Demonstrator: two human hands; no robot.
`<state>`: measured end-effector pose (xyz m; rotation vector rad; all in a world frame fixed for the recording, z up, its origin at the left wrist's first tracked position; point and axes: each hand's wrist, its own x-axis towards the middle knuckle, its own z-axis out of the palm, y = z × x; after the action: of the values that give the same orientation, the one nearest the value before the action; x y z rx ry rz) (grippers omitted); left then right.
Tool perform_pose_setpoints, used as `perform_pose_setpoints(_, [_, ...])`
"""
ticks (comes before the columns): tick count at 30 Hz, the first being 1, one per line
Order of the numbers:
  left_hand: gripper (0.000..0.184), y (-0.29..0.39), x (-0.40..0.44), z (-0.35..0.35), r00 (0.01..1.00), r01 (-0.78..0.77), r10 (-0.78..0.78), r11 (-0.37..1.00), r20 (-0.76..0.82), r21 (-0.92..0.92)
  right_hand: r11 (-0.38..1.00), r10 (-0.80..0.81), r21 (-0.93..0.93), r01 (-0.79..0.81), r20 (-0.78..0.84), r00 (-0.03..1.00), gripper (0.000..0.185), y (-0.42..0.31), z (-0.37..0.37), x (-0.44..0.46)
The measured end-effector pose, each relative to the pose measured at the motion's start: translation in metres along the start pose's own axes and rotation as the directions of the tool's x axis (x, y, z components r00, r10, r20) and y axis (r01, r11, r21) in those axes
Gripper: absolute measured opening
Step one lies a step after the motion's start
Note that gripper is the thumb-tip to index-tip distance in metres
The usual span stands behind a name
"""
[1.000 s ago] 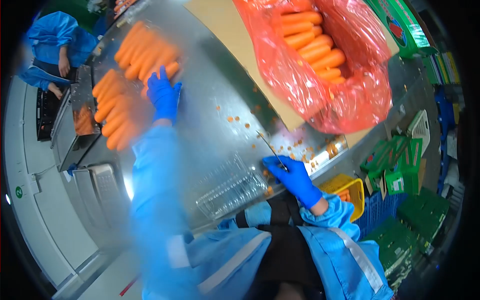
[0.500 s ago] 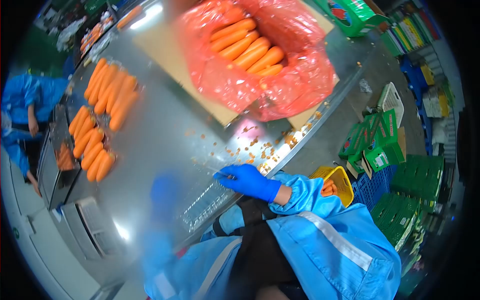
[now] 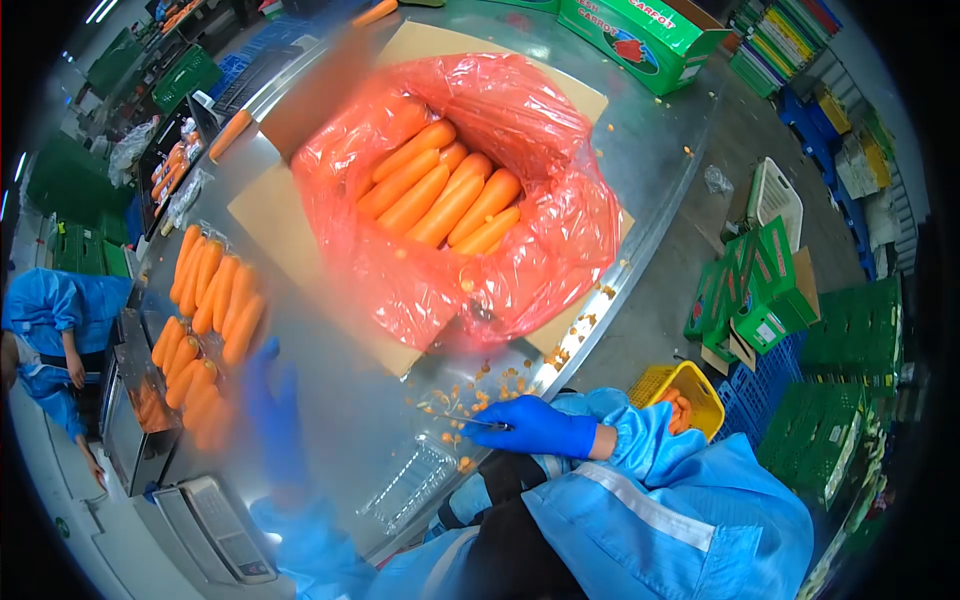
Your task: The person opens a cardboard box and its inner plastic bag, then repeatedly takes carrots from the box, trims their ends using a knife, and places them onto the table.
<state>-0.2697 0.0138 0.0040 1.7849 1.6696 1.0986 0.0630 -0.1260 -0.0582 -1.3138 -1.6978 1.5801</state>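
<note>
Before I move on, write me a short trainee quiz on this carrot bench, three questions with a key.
1. Multiple choice: what colour is the plastic bag around the loose carrots at the middle of the bench?
a) Green
b) Red
c) White

2. True or false: the right hand, in a blue glove, holds a thin-bladed tool.

3. Fill in: the large word readable on the green carton at the far side of the bench is ____.

Key: 1 b; 2 true; 3 CARROT.

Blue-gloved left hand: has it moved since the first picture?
Yes: against the far orange carrot rows, the left hand has drawn back toward the wearer.
</note>
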Motion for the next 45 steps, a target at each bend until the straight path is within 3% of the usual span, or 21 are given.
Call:
perform_pose_setpoints(1, [0.04, 0.038, 0.019, 0.009, 0.996, -0.083, 0.08, 0.993, 0.047, 0.083, 1.0, -0.007, -0.021, 0.008, 0.014, 1.0, 0.033, 0.003, -0.007, -0.001])
perform_pose_setpoints(4, [0.039, 0.107, 0.069, 0.037, 0.965, -0.066, 0.074, 0.997, 0.25, -0.042, 0.998, -0.023, -0.057, 0.026, 0.044, 0.999, 0.033, 0.01, -0.027, -0.001])
perform_pose_setpoints(7, [0.04, 0.155, 0.112, 0.087, 0.908, 0.081, -0.031, 0.991, 0.418, -0.103, 0.997, -0.03, -0.065, 0.033, 0.051, 0.998, 0.032, 0.02, -0.047, -0.001])
perform_pose_setpoints(9, [0.043, 0.144, 0.146, 0.129, 0.88, -0.08, 0.092, 0.996, 0.466, -0.045, 0.995, -0.037, -0.09, 0.041, 0.045, 0.998, 0.031, 0.029, -0.058, -0.001])
perform_pose_setpoints(12, [0.049, 0.103, 0.189, 0.19, 0.819, -0.22, 0.17, 0.975, 0.547, 0.027, 0.939, -0.304, -0.192, 0.284, -0.085, 0.949, 0.031, 0.047, -0.067, 0.005])
perform_pose_setpoints(13, [0.051, 0.087, 0.199, 0.208, 0.798, -0.25, 0.179, 0.967, 0.575, 0.046, 0.966, -0.234, -0.128, 0.226, -0.05, 0.971, 0.031, 0.046, -0.074, 0.005])
perform_pose_setpoints(15, [0.056, 0.052, 0.211, 0.241, 0.783, -0.326, 0.177, 0.933, 0.597, 0.151, 0.995, -0.101, -0.004, 0.102, 0.041, 0.994, 0.032, 0.038, -0.09, 0.005])
perform_pose_setpoints(17, [0.072, 0.058, 0.216, 0.265, 0.775, -0.336, 0.007, 0.852, 0.633, 0.402, 0.98, -0.196, 0.026, 0.198, -0.066, 0.978, 0.034, 0.043, -0.094, 0.006])
perform_pose_setpoints(18, [0.075, 0.057, 0.212, 0.278, 0.816, -0.379, 0.033, 0.784, 0.578, 0.491, 0.969, -0.24, 0.035, 0.245, -0.121, 0.963, 0.036, 0.046, -0.095, 0.006])
perform_pose_setpoints(20, [0.082, 0.046, 0.201, 0.3, 0.876, -0.431, 0.113, 0.621, 0.469, 0.655, 0.98, -0.162, 0.101, 0.17, -0.076, 0.984, 0.035, 0.056, -0.092, 0.003])
perform_pose_setpoints(21, [0.047, 0.05, 0.195, 0.305, 0.865, -0.501, 0.324, 0.592, 0.382, 0.631, 0.983, -0.123, 0.133, 0.129, -0.052, 0.991, 0.035, 0.06, -0.09, 0.001])
perform_pose_setpoints(24, [0.05, 0.076, 0.193, 0.298, 0.873, -0.471, 0.245, 0.648, 0.422, 0.599, 0.989, -0.048, 0.143, 0.041, 0.047, 0.998, 0.035, 0.069, -0.088, -0.002])
perform_pose_setpoints(27, [0.056, 0.071, 0.202, 0.297, 0.862, -0.451, 0.156, 0.67, 0.482, 0.59, 0.994, -0.09, 0.058, 0.091, -0.017, 0.996, 0.034, 0.069, -0.087, -0.001])
perform_pose_setpoints(30, [0.061, 0.078, 0.2, 0.295, 0.875, -0.387, 0.079, 0.707, 0.478, 0.592, 1.0, -0.026, -0.003, 0.026, 0.03, 0.999, 0.034, 0.07, -0.085, -0.002])
perform_pose_setpoints(36, [0.069, 0.074, 0.197, 0.293, 0.864, -0.41, 0.113, 0.724, 0.491, 0.555, 0.995, -0.097, -0.02, 0.097, -0.008, 0.995, 0.031, 0.072, -0.079, -0.004])
perform_pose_setpoints(39, [0.085, 0.055, 0.203, 0.301, 0.871, -0.437, 0.152, 0.675, 0.468, 0.595, 0.996, -0.086, -0.027, 0.085, -0.037, 0.996, 0.028, 0.061, -0.085, -0.006])
perform_pose_setpoints(45, [0.087, 0.068, 0.206, 0.296, 0.863, -0.405, 0.074, 0.694, 0.5, 0.595, 0.998, 0.002, 0.055, 0.002, -0.059, 0.998, 0.028, 0.056, -0.093, -0.022])
